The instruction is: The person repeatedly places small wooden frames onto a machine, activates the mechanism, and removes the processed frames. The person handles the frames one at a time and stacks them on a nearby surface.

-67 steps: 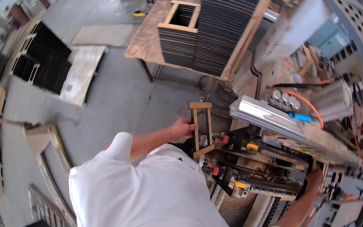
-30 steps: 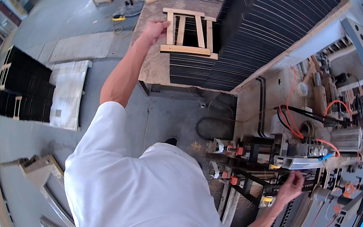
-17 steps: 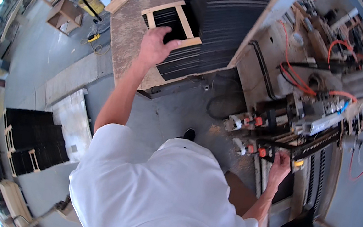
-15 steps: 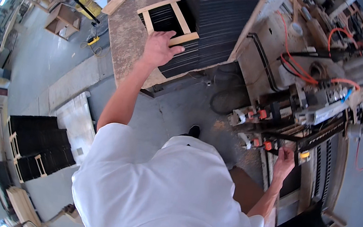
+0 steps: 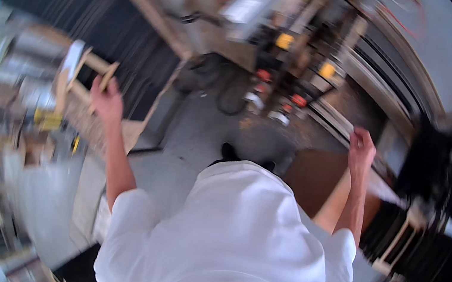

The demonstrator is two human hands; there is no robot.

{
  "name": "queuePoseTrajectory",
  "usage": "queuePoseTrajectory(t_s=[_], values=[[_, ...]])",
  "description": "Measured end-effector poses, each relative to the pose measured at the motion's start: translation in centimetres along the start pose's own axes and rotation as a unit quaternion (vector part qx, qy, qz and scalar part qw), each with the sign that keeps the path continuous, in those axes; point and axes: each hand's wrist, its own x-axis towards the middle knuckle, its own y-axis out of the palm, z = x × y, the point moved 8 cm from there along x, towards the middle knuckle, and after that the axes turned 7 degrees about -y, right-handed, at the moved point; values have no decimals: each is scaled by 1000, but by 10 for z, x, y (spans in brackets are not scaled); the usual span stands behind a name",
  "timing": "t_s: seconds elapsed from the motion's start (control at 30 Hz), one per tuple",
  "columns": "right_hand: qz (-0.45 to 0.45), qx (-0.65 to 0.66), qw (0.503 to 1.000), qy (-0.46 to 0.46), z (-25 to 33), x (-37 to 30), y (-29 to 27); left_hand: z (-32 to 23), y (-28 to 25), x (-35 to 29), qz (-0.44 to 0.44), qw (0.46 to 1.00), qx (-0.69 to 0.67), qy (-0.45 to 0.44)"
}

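A small pale wooden frame lies at the left on a worktable with a brown board top. My left hand is at the frame's near rail, fingers apart and touching or just over it; blur hides the exact contact. Beside the frame stands a tall stack of black ribbed panels. My right hand is raised on the right, in front of the machine's rails, its fingers curled together. Whatever those fingers hold, if anything, cannot be made out.
A machine with red and yellow clamp parts stands ahead. To the right are dark hanging pieces and a black stack with a wooden frame. A brown sheet lies near my feet, and sawdust marks the floor.
My view has swung right, so the table and frame sit farther left and the machine nearer the middle. My right hand is now apart from the machine's clamps; my left hand stays by the frame.
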Motion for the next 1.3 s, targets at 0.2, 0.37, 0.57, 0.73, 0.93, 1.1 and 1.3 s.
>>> queuePoseTrajectory(t_s=[0.2, 0.37, 0.57, 0.73, 0.93, 1.1, 1.3], values=[[-156, -253, 954, 38, -80, -47, -194, -94, 133, -152, 171, 968, -177, 40], [-148, -444, 864, 187, -146, -146, -306, -125, 249, -267, 388, 885, -256, -22], [-187, -201, 884, 377, -169, -252, -309, -196, 309, -295, 480, 827, -287, -55], [-214, -203, 887, 355, -171, -272, -298, -256, 374, -286, 521, 797, -300, -61], [-265, -208, 878, 341, -148, -247, -304, -336, 471, -252, 547, 760, -327, -126], [-299, -213, 873, 322, -98, -192, -299, -377, 579, -214, 568, 704, -360, -228], [-275, -202, 883, 323, -66, -142, -269, -409, 704, -188, 553, 658, -376, -346]])
